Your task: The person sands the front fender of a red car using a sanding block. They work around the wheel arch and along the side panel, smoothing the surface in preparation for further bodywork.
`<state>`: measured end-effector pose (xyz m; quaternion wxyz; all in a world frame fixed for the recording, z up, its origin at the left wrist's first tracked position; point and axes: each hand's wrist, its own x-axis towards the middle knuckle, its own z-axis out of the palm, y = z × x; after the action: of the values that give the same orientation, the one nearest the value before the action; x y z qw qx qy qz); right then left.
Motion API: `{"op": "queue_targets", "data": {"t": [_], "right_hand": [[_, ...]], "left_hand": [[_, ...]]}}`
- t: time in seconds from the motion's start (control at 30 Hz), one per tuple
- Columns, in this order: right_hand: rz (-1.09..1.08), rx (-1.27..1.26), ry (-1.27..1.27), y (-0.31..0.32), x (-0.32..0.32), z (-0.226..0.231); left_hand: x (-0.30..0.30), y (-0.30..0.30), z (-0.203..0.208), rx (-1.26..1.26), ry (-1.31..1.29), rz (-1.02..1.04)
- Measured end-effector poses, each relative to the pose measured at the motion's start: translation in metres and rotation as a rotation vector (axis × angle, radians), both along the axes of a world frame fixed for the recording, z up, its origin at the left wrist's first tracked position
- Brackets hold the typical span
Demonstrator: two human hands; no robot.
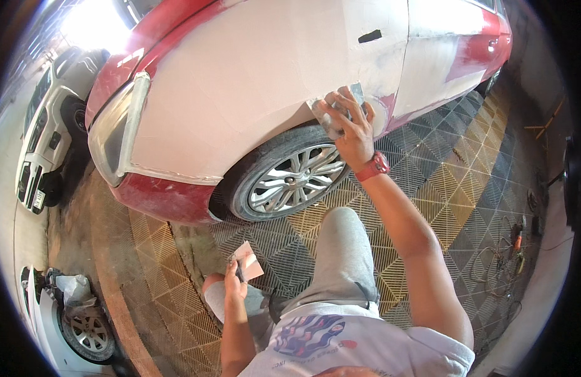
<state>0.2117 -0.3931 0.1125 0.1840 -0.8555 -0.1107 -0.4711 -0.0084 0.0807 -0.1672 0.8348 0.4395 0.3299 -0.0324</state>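
Note:
Ahead of me is a car's front fender [252, 69], coated in pale filler, with red paint showing at its edges. My right hand [348, 116], with its fingers spread, holds a thin grey smeared plate [356, 91] against the fender just above the wheel arch. Whether the plate is a filler spreader or an abrasive sheet I cannot tell. Low near my knee, my left hand [236, 281] is closed around a flat pinkish square [252, 264] with a dark edge where the thumb grips it. The car's wheel [293, 179] sits between my hands.
Masking tape [134, 119] borders the headlight [109, 135]. A white vehicle [45, 129] stands at the far left, and a bumper part with a loose wheel [89, 335] lies lower left. Ribbed tiles [428, 182] cover the floor. A cable and orange-handled tool [518, 242] lie at right.

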Motion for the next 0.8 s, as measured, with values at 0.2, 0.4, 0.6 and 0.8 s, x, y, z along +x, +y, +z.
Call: {"op": "queue_targets", "data": {"t": [0.2,0.4,0.6,0.8], "right_hand": [[-0.074,0.032,-0.210,-0.002,0.008,0.111],[0.042,0.039,-0.252,-0.012,0.054,0.225],[-0.005,-0.101,-0.210,0.006,0.055,0.229],[0.100,-0.037,0.014,0.008,0.027,0.120]], "left_hand": [[-0.002,-0.005,0.004,0.011,-0.049,-0.045],[0.002,-0.017,0.015,0.016,-0.057,-0.059],[-0.002,-0.014,0.018,0.033,-0.043,-0.057],[-0.003,-0.013,0.021,0.029,-0.047,-0.059]]}}
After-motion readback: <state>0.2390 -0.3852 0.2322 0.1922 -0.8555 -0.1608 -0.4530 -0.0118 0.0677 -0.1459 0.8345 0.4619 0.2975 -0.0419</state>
